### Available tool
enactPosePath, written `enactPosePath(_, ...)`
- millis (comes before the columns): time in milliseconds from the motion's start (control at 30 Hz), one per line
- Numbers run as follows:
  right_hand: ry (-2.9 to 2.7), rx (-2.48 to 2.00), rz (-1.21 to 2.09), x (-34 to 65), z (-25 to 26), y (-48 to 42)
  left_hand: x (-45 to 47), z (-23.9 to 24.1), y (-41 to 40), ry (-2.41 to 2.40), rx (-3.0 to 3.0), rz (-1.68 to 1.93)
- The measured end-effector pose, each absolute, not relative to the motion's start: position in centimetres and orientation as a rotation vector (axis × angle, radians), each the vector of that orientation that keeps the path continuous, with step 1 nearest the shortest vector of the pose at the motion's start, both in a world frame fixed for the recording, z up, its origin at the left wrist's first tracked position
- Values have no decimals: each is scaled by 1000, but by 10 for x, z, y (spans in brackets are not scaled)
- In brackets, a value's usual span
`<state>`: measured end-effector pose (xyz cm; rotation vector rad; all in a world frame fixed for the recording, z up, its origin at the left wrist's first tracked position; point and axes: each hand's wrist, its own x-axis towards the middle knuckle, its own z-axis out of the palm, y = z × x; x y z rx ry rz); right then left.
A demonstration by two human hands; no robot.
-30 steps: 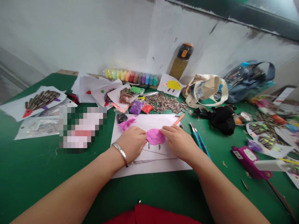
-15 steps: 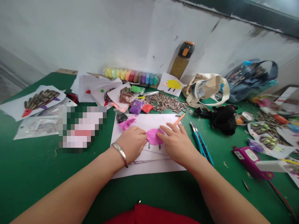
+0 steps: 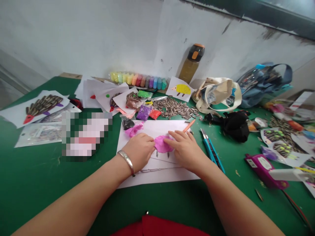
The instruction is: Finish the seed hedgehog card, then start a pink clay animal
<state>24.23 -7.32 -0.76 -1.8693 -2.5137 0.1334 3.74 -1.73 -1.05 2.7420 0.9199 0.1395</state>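
On the green worktop [image 3: 31, 183], the paper [image 3: 137, 181] could slip if the spread right hand [image 3: 184, 147] pushes unevenly against the left hand [image 3: 140, 149], its fingers together (whether pinching, I cannot tell), deforming the pink clay [image 3: 160, 145] lying between them. Counted: one far bottle [image 3: 190, 67], two hands, one clay patch, two dark marks [image 3: 157, 153] on its near side.

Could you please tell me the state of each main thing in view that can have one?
Pink clay: flattened, roughly round, on white paper
Left hand: at the clay's left edge
Right hand: spread, fingers on the clay's right side
Blue cutter: lying down, blade seemingly out
Bottle: capped, standing
Seeds: loose, heaped
Cream tote: mouth open
Clay row: in clear wrapping
Magenta device: cable attached; powered or not, I cannot tell
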Motion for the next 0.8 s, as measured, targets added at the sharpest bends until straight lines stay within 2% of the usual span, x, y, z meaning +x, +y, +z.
enactPosePath(433, -2455, -1873, 72, 237, -13, -71, 36, -9, -15, 888, 2703, 173)
enactPosePath(800, -2444, -1816, 259, 218, -2, -71, 35, -10, -15, 872, 2746, 122)
